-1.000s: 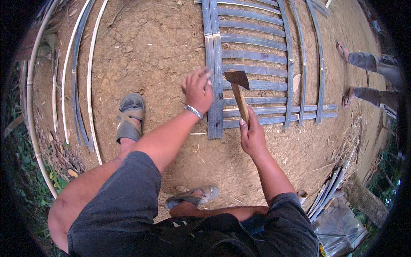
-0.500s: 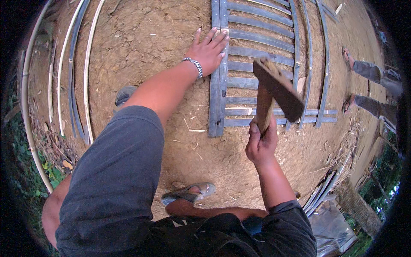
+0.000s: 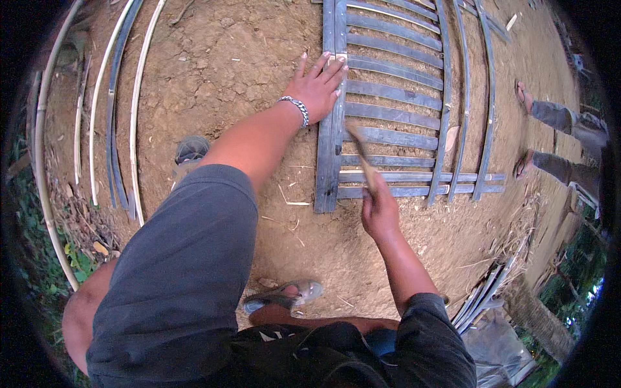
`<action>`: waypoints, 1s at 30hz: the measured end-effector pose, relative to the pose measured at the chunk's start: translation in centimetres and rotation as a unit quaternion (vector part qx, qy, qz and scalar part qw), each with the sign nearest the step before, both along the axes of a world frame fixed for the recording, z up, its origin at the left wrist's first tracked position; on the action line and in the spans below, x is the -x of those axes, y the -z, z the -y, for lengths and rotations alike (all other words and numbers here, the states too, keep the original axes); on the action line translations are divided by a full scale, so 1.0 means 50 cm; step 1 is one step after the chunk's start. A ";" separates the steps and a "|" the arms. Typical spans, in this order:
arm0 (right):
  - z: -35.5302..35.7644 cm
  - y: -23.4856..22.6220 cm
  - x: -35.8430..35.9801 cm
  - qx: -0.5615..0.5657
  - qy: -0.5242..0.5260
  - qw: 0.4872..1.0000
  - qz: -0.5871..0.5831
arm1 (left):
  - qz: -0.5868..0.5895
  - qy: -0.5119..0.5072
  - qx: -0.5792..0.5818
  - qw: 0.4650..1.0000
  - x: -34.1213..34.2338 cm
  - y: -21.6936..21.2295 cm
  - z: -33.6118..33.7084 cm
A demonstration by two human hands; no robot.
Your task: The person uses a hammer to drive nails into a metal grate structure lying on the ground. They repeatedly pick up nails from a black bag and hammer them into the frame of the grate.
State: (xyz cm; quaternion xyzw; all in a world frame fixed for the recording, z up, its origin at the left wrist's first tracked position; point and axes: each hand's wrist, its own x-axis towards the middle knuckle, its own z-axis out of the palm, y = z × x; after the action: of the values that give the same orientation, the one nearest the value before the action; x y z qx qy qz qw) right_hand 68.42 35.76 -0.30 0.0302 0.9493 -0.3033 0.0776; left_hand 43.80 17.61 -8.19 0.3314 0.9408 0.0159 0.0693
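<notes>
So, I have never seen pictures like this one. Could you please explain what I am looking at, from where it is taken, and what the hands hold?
The picture comes from a wide fisheye camera worn on a person's head and looking down, so straight edges bend near the rim. The left hand presses flat on a panel of grey slats that lies on bare earth. The right hand grips the wooden handle of a hammer-like tool, blurred by motion over the slats. Long thin strips lie on the ground to the left. At the right edge, another person's legs are standing.
</notes>
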 end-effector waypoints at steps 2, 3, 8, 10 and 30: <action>0.010 0.020 -0.004 0.004 0.027 0.999 0.032 | -0.002 -0.001 -0.021 1.000 -0.010 0.009 -0.001; 0.011 0.015 0.001 0.009 0.036 0.999 -0.015 | -0.003 -0.003 -0.029 1.000 -0.011 0.013 0.001; -0.004 0.022 -0.025 0.235 0.031 0.962 -0.136 | -0.008 -0.005 -0.026 1.000 0.002 0.006 0.014; -0.001 0.057 -0.034 0.258 0.010 0.957 -0.133 | -0.010 -0.006 -0.035 0.999 0.000 0.011 0.010; -0.010 -0.103 0.071 0.238 0.163 0.954 -0.081 | -0.030 -0.003 -0.041 0.999 -0.002 0.021 0.008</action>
State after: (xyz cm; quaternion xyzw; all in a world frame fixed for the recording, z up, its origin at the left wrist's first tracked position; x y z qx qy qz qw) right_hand 64.84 36.25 4.82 0.1408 0.8347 -0.5305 -0.0449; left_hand 43.90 17.20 -9.25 0.3314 0.9420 0.0449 0.0277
